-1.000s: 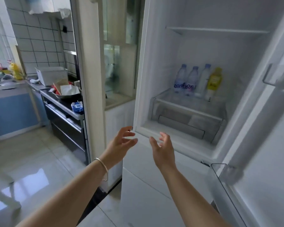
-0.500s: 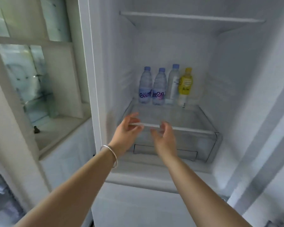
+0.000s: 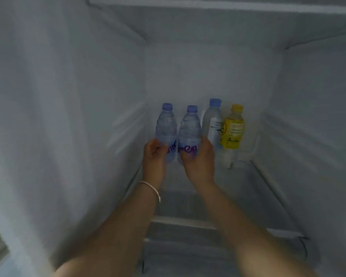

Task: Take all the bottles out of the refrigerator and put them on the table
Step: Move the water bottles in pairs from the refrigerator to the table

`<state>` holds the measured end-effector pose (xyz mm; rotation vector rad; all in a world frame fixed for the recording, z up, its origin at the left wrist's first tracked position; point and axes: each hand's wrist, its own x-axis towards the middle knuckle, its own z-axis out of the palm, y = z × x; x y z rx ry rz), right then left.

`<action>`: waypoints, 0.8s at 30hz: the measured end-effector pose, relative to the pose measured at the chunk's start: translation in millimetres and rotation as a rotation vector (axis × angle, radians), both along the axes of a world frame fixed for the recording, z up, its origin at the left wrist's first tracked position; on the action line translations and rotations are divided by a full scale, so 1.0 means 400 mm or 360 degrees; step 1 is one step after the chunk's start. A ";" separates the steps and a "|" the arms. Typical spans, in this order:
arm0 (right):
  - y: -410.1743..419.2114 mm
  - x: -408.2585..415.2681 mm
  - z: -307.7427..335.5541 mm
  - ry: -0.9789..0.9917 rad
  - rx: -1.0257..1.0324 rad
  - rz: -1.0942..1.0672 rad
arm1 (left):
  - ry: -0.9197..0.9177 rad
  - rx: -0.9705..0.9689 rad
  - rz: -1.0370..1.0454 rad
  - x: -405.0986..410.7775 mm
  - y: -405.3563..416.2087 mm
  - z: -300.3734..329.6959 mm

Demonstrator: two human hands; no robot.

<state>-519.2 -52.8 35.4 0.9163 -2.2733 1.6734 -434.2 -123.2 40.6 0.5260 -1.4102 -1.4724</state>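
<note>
1. Head view: four bottles stand in a row at the back of the refrigerator [image 3: 68, 116], on the glass shelf [image 3: 268, 196]. From the left: a clear water bottle [image 3: 166, 124] with a blue cap, a second clear water bottle [image 3: 189, 128] just beside it, a taller clear bottle [image 3: 213, 120] with a blue cap and a white label, and a yellow bottle [image 3: 233, 130] with a yellow cap.
2. All four are upright, long axis vertical, caps pointing up.
3. My left hand [image 3: 154, 154] curls around the lower part of the first water bottle, fingers wrapped over its label. My right hand [image 3: 198, 156] grips the lower part of the second water bottle the same way.
4. A thin bracelet [image 3: 151, 188] sits on my left wrist.
5. My hands cover the bases of both gripped bottles and part of the purple lettering, so I cannot read it or tell whether they are lifted. The picture is dim and blurred; the print on the other labels is too soft to make out.
</note>
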 end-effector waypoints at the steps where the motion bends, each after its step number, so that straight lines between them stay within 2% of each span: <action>1: -0.016 -0.018 0.007 0.0098 -0.0011 -0.0026 | 0.0011 0.0004 0.0020 -0.024 -0.028 0.005; 5: -0.061 -0.059 0.057 0.0282 -0.0085 -0.0008 | 0.0029 -0.0099 0.0099 -0.101 -0.084 0.034; 8: -0.101 -0.086 0.085 0.0372 -0.0065 0.0074 | -0.0061 -0.0230 0.0099 -0.138 -0.117 0.045; 12: -0.133 -0.119 0.096 0.0307 0.0005 0.0129 | -0.0135 -0.0216 0.0098 -0.176 -0.177 0.031; 16: -0.151 -0.138 0.086 0.0415 0.0145 0.0083 | -0.0240 -0.0147 -0.0010 -0.181 -0.197 0.010; 18: -0.148 -0.145 0.074 0.0460 0.0094 0.0104 | -0.0308 -0.0111 -0.0064 -0.181 -0.208 -0.011; 20: -0.144 -0.153 0.068 0.0413 0.0003 0.0152 | -0.0371 -0.0088 -0.0121 -0.182 -0.210 -0.020; 24: -0.139 -0.161 0.068 0.0213 -0.0141 0.0273 | -0.0304 -0.0063 -0.0057 -0.186 -0.215 -0.025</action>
